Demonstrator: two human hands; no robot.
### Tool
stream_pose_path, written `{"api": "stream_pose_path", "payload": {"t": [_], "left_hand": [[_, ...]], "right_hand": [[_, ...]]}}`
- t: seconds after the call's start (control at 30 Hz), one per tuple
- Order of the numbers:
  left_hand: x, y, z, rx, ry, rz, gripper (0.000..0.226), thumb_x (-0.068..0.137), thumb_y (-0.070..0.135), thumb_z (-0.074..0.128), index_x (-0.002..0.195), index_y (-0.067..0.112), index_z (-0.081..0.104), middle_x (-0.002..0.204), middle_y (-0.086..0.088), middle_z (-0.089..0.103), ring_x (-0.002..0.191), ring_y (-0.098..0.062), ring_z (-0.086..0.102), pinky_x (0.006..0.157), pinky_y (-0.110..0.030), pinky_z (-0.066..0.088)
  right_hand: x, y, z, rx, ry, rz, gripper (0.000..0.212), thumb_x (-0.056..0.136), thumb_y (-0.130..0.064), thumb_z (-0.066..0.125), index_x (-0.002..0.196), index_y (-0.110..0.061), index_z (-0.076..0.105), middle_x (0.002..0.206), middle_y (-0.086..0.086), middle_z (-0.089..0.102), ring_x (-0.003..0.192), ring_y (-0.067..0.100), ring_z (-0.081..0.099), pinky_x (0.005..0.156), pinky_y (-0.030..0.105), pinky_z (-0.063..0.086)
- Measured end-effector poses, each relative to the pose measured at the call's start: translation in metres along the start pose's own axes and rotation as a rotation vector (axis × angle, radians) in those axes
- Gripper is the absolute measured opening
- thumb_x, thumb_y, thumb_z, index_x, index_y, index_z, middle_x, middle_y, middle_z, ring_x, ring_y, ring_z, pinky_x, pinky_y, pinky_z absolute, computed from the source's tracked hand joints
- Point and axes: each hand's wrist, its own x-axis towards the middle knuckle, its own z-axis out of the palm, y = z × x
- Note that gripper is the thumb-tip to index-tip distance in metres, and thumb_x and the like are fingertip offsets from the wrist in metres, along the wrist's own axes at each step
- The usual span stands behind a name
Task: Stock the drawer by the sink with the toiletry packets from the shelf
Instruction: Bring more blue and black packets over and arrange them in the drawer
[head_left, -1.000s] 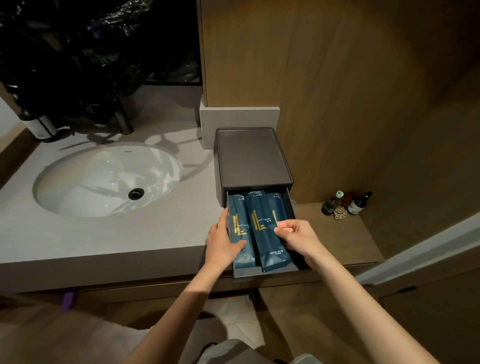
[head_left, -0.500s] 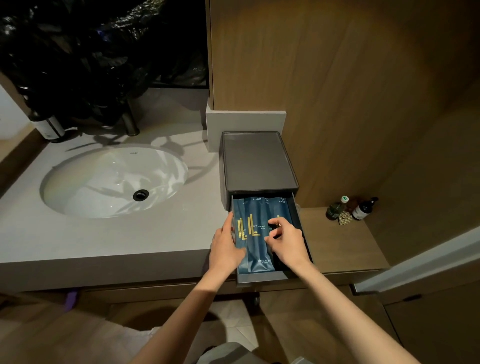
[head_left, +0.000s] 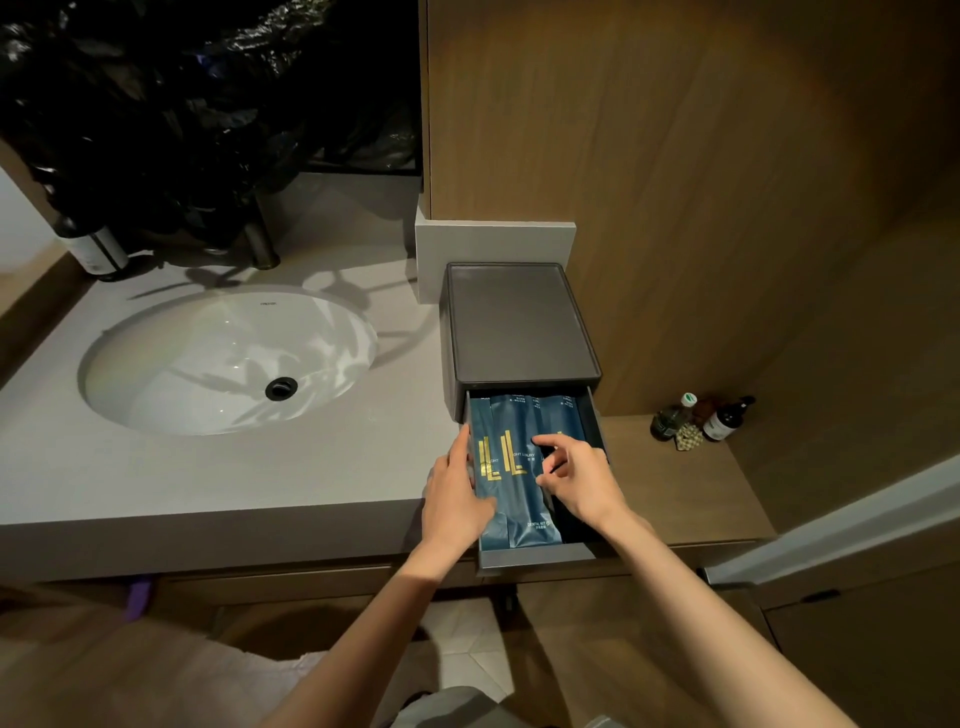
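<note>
In the open drawer (head_left: 535, 558) right of the sink (head_left: 228, 358), the blue packets (head_left: 519, 499) lie flat, long axes running near to far — left hand (head_left: 457, 499) laid straight-fingered against their left edge, right hand (head_left: 582, 483) curled over the rightmost packet (head_left: 569, 418), nearer it, though a pinch cannot be confirmed.

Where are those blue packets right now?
In the head view, the blue packets lie in the open drawer right of the sink, between the left hand and right hand.

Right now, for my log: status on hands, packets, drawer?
Left hand flat against the packets' left edge. Right hand curled over packets, grip unclear. Packets lie flat in open drawer. Nothing blocks it.
</note>
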Motion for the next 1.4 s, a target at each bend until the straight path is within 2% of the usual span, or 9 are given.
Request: {"api": "stream_pose_path", "payload": {"t": [0.23, 0.37, 0.5, 0.6, 0.73, 0.93, 1.13, 1.23, 1.4], "left_hand": [[-0.001, 0.001, -0.002, 0.022, -0.013, -0.002, 0.097, 0.079, 0.009, 0.073, 0.152, 0.029, 0.012, 0.138, -0.008, 0.044, 0.129, -0.025, 0.044, 0.102, -0.046, 0.045], [0.000, 0.002, -0.003, 0.013, -0.017, 0.008, 0.097, 0.079, 0.010, 0.073, 0.152, 0.030, 0.013, 0.136, -0.009, 0.045, 0.128, -0.025, 0.044, 0.102, -0.046, 0.044], [-0.003, -0.001, -0.004, -0.013, -0.040, 0.044, 0.094, 0.080, 0.014, 0.073, 0.152, 0.028, 0.015, 0.137, -0.009, 0.045, 0.128, -0.024, 0.044, 0.102, -0.046, 0.044], [-0.006, -0.005, -0.009, -0.072, -0.057, 0.052, 0.083, 0.086, 0.013, 0.067, 0.151, 0.028, 0.019, 0.139, -0.007, 0.044, 0.121, -0.020, 0.052, 0.102, -0.035, 0.046], [-0.013, -0.012, -0.015, -0.143, -0.078, 0.053, 0.072, 0.089, 0.015, 0.064, 0.149, 0.030, 0.026, 0.139, 0.001, 0.046, 0.109, -0.009, 0.057, 0.086, -0.018, 0.045], [-0.020, -0.011, -0.022, -0.167, -0.114, 0.052, 0.070, 0.088, 0.017, 0.065, 0.148, 0.032, 0.030, 0.142, 0.004, 0.048, 0.108, -0.010, 0.062, 0.095, -0.036, 0.053], [-0.025, -0.004, -0.026, -0.142, -0.194, 0.024, 0.070, 0.090, 0.020, 0.063, 0.149, 0.031, 0.026, 0.146, 0.009, 0.045, 0.097, -0.006, 0.066, 0.084, -0.022, 0.054], [-0.032, 0.001, -0.033, -0.178, -0.191, -0.002, 0.061, 0.092, 0.020, 0.060, 0.146, 0.028, 0.034, 0.143, 0.007, 0.048, 0.085, 0.005, 0.064, 0.077, -0.009, 0.045], [-0.059, 0.002, -0.064, -0.296, -0.122, -0.011, 0.046, 0.096, 0.018, 0.054, 0.140, 0.024, 0.044, 0.126, 0.007, 0.060, 0.092, 0.010, 0.057, 0.072, 0.001, 0.042]], "right_hand": [[0.002, -0.004, 0.003, -0.056, -0.028, 0.040, 0.052, 0.087, 0.000, 0.065, 0.135, -0.015, 0.054, 0.083, 0.004, 0.065, 0.082, 0.014, 0.062, 0.093, 0.027, 0.049], [-0.002, -0.009, -0.001, -0.300, -0.061, -0.053, 0.060, 0.086, -0.013, 0.069, 0.141, -0.023, 0.047, 0.127, 0.007, 0.053, 0.109, 0.024, 0.059, 0.102, 0.034, 0.045], [0.000, -0.016, -0.007, -0.507, -0.251, -0.258, 0.093, 0.074, -0.035, 0.080, 0.150, -0.033, 0.026, 0.158, -0.004, 0.021, 0.145, 0.019, 0.021, 0.113, 0.041, 0.033], [0.003, -0.012, -0.005, -0.566, -0.424, -0.221, 0.112, 0.070, -0.037, 0.082, 0.153, -0.036, 0.007, 0.162, -0.010, -0.008, 0.149, 0.016, -0.006, 0.118, 0.046, 0.025], [0.008, -0.005, -0.001, -0.575, -0.483, -0.184, 0.120, 0.068, -0.037, 0.083, 0.151, -0.041, -0.003, 0.157, -0.012, -0.026, 0.147, 0.015, -0.017, 0.114, 0.046, 0.033], [0.012, 0.002, 0.003, -0.620, -0.447, -0.202, 0.124, 0.063, -0.049, 0.082, 0.150, -0.044, -0.007, 0.158, -0.008, -0.024, 0.147, 0.018, -0.016, 0.118, 0.045, 0.018], [0.012, -0.002, -0.002, -0.626, -0.484, -0.166, 0.119, 0.067, -0.053, 0.078, 0.150, -0.044, -0.006, 0.160, -0.006, -0.019, 0.149, 0.021, -0.012, 0.117, 0.049, 0.022], [0.004, -0.011, -0.011, -0.572, -0.425, -0.205, 0.097, 0.079, -0.052, 0.070, 0.151, -0.042, 0.007, 0.163, -0.004, 0.002, 0.150, 0.024, 0.008, 0.115, 0.049, 0.030], [-0.022, -0.034, -0.021, -0.229, -0.178, -0.389, 0.060, 0.092, -0.036, 0.060, 0.146, -0.039, 0.032, 0.149, -0.008, 0.041, 0.137, 0.010, 0.038, 0.116, 0.041, 0.030]]}}
